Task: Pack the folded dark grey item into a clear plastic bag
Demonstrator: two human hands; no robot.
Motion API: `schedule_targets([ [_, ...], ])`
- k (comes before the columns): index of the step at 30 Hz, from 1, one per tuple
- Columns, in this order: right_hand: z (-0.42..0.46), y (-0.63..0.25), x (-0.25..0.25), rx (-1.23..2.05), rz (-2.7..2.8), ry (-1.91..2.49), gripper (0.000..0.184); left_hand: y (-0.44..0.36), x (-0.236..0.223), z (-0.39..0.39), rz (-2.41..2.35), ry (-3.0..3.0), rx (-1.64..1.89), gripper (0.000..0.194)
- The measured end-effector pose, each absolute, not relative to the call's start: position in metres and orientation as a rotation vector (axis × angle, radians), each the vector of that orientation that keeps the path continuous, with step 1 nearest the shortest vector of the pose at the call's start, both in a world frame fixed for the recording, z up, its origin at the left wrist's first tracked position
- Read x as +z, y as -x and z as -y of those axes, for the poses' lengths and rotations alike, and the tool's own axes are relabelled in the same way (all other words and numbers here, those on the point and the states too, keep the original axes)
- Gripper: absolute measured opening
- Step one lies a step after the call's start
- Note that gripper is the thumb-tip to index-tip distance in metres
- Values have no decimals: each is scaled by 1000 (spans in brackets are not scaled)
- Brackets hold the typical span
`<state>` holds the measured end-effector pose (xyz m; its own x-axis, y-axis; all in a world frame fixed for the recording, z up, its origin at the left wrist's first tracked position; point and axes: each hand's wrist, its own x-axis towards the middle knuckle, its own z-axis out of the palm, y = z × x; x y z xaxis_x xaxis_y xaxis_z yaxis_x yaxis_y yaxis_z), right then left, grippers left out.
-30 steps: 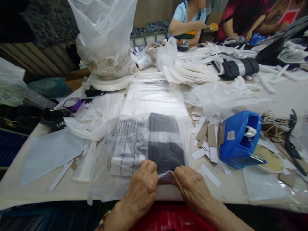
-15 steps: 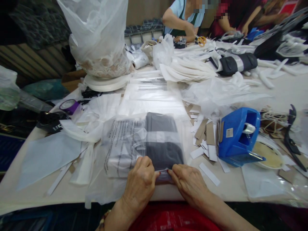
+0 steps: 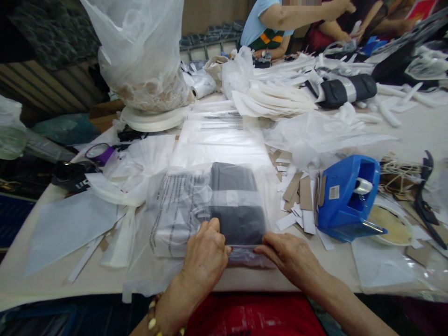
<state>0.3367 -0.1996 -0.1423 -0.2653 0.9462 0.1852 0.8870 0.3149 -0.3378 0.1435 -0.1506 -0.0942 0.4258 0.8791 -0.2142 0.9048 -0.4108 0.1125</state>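
A frosted plastic bag (image 3: pixel 177 205) with printed text lies flat near the table's front edge. Inside its right part is a dark grey, flat item that looks like a folded bag or case (image 3: pixel 238 224), with a pale band across its middle. My left hand (image 3: pixel 206 252) is closed on the near edge of the plastic, left of the dark item's front corner. At that item's right front corner, my right hand (image 3: pixel 289 254) pinches the same edge between thumb and fingers. A strip of clear plastic stretches between the two hands.
A blue tape dispenser (image 3: pixel 345 200) stands at right beside cardboard scraps (image 3: pixel 301 191). Behind lie a stack of plastic bags (image 3: pixel 224 140) and a black case (image 3: pixel 348 91). A large sack (image 3: pixel 143 60) rises back left. Co-workers' arms (image 3: pixel 304 14) are across the table.
My right hand has slid rightward along the plastic's edge to the dark item's corner, widening the gap between my hands. Across the table, a co-worker's arm has reached out to the right.
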Motion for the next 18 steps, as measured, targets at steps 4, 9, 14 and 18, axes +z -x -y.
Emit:
schedule_targets([
  [4,193,-354,-151,-97,2265,1541,58,-144,-93,150,-1550,-2471,-195,18],
  [9,188,-373,-153,-299,2228,1610,53,-145,-95,148,-1548,-2477,-203,19],
  [14,199,-385,-138,-421,2033,1743,41,-145,-97,148,-1525,-2465,-236,20],
  [18,220,-412,-121,-525,1648,1761,12,-142,-99,147,-1517,-2419,-274,23],
])
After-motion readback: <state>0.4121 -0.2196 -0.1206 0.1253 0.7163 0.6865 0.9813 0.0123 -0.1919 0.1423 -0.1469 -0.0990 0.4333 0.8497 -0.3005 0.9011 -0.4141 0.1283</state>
